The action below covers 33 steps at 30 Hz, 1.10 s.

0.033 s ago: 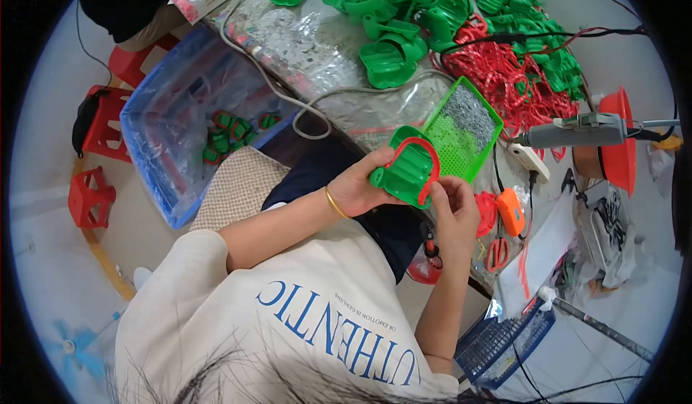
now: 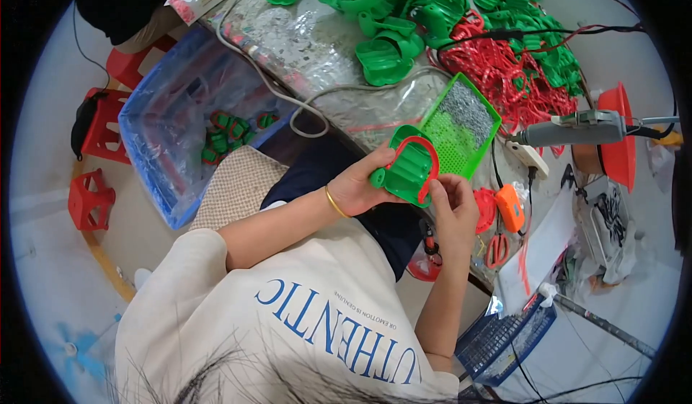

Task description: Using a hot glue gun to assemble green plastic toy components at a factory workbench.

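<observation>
Firstly, one green ribbed piece [image 2: 409, 178], held above the person's lap, at the near edge of the bench [image 2: 310, 51]. One red curved band [image 2: 435, 160] lay along its rim. Left hand [image 2: 357, 188]: grip clamped on the green ribbed piece, thumb on its upper side; one gold-coloured bangle [image 2: 335, 202] circled the wrist. Right hand [image 2: 455, 206]: fingertips drawn close together at the band's lower end; whether that grip was pinched on it could not be told.

On the bench: one bright green tray [image 2: 448, 144], perforated, with small grey pieces [image 2: 467, 108] gathered toward its far side; one heap of green parts [image 2: 389, 43]; one heap of red bands [image 2: 497, 80], beside the green; one orange device [image 2: 509, 208]; one pair of scissors [image 2: 497, 250], orange-handled.

To the left, below bench level: one blue crate [image 2: 151, 177], plastic-lined, which contained several green-and-red pieces [image 2: 229, 131]; one small red stool [image 2: 91, 199], beyond the crate.
</observation>
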### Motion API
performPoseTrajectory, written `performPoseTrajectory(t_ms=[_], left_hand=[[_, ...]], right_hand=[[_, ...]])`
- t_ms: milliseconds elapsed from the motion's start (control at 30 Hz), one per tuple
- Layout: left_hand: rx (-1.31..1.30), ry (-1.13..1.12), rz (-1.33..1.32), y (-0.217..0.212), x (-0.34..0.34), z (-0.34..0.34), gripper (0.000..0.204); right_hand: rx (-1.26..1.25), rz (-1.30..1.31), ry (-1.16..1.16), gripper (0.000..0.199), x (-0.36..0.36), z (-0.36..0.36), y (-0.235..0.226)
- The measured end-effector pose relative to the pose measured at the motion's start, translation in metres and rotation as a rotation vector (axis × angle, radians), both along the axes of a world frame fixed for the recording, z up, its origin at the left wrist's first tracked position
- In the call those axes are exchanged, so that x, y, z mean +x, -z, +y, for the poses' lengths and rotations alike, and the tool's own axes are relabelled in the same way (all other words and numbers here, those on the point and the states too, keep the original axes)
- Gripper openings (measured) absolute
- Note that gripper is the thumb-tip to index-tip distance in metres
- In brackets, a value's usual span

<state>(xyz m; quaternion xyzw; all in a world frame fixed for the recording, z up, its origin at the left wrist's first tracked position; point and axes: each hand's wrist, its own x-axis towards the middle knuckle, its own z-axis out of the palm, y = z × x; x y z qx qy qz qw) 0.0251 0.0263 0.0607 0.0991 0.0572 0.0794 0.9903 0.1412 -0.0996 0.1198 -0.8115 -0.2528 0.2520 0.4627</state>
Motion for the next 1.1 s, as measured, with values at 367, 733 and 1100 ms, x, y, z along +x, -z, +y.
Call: performPoseTrajectory(t_ms=[367,733,1100], left_hand=[[0.154,-0.038,-0.059,-0.012,0.013,-0.016,0.070],[0.146,-0.041,-0.031,-0.008,0.009,-0.012,0.072],[0.176,-0.067,-0.010,0.000,0.011,-0.011,0.076]], right_hand=[[0.115,0.148,0.129,0.012,0.016,-0.012,-0.003],[0.181,0.267,0.086,0.015,0.022,-0.003,0.014],[0.177,0.178,0.098,0.013,0.015,0.004,0.017]])
